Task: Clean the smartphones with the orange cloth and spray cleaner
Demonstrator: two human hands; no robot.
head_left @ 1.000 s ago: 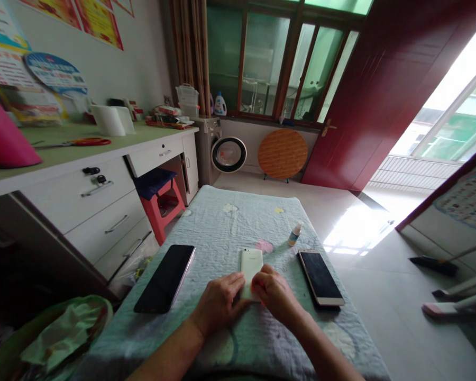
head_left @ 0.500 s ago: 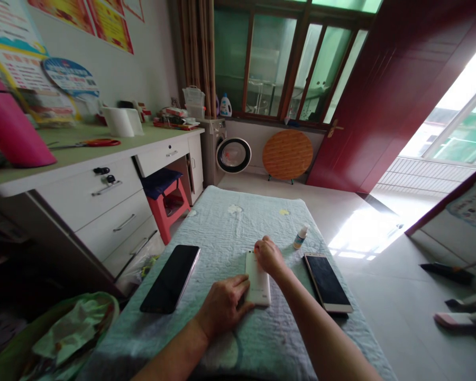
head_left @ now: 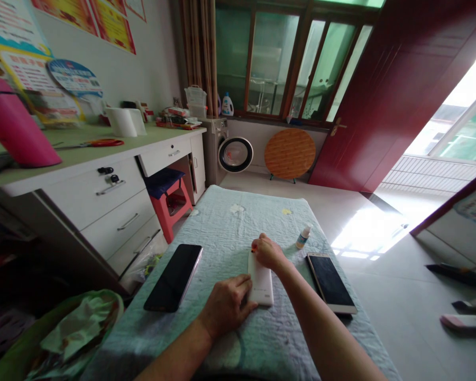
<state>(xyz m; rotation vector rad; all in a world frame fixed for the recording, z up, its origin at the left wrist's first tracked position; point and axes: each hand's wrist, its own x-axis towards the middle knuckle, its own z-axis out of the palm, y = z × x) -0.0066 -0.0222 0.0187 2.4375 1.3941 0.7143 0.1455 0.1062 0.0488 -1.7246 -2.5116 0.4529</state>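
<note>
A white phone [head_left: 261, 288] lies face down on the pale blue quilted cloth [head_left: 222, 227]. My left hand [head_left: 228, 305] presses against its left edge, fingers and thumb bent around the lower side. At its top end my right hand [head_left: 267, 251] is closed, the fingers pinched together against the back cover. A small reddish spot shows at those fingertips; what it is cannot be made out. To the left lies a black phone [head_left: 174, 278], screen up. On the right are a gold-framed phone [head_left: 332, 283], also screen up, and a small spray bottle [head_left: 302, 236] standing upright.
Along the left runs a desk [head_left: 103, 203] with drawers, a pink bottle [head_left: 18, 127] and scissors [head_left: 103, 143] on top. A red stool [head_left: 170, 206] is tucked under it. A green bin [head_left: 117, 307] stands at lower left. Behind are a washing machine [head_left: 214, 145] and a round tabletop [head_left: 289, 153].
My right hand shifts slightly at the top end of the white phone. My left hand stays at the phone's edge. The whole view has drifted a little to the right.
</note>
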